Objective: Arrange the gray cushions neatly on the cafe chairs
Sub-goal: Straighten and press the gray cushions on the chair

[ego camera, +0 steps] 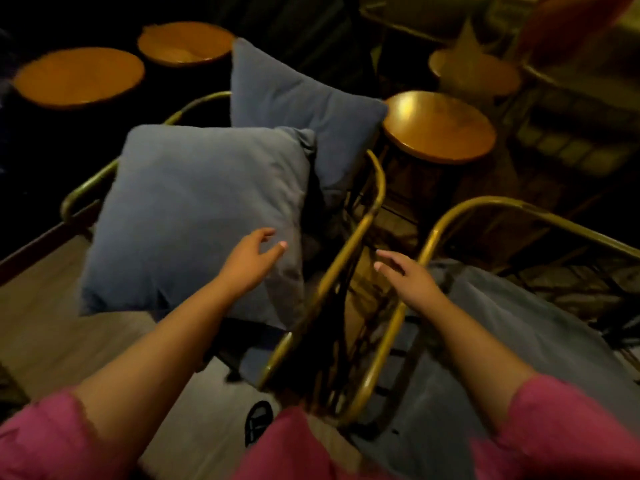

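Note:
Two gray-blue cushions rest on the left cafe chair [375, 188], which has a gold metal frame. The near cushion [194, 216] lies tilted across the seat, and the far cushion [298, 109] stands propped behind it. My left hand [252, 256] hovers open at the near cushion's right edge, fingers spread, holding nothing. My right hand [405, 275] is open above the gold rim of the right chair [433, 237]. A gray cushion [485, 341] lies flat in that right chair, partly hidden under my right arm.
Round wooden tables stand around: two at the back left [79, 76] [187, 41], one just behind the chairs [440, 128], another farther right [474, 69]. A wicker chair [571, 133] is at the right. Light wooden floor [41, 327] shows at the left.

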